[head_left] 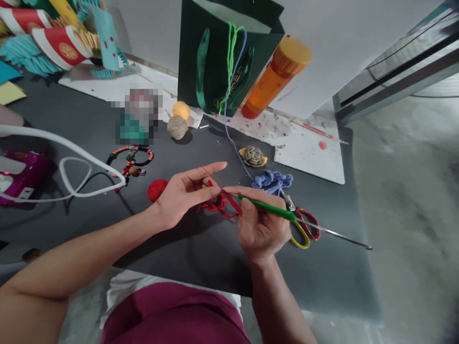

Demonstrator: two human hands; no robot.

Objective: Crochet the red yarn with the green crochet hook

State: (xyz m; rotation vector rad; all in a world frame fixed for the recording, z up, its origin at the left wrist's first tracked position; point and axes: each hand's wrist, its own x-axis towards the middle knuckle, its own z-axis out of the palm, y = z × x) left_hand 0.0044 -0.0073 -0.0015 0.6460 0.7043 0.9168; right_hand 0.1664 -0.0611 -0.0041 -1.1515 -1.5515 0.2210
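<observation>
My right hand [264, 224] is closed round the green handle of a crochet hook [267, 208], whose metal shaft sticks out far to the right. The hook's tip meets a strip of red crochet work [231, 203] at the fingertips of my left hand [182, 193]. My left thumb and a finger pinch this red yarn, while the index finger is stretched out with a strand over it. A ball of red yarn [157, 190] lies beside my left wrist. Scissors [304, 227] with red and yellow handles lie partly hidden behind my right hand.
Blue crochet work [272, 180] lies beyond my right hand, its strand running up to a dark green paper bag [215, 57]. Near it are a beige crocheted piece [253, 156], yarn balls [178, 128], and an orange bottle [276, 76]. A white cable [71, 138] loops at left.
</observation>
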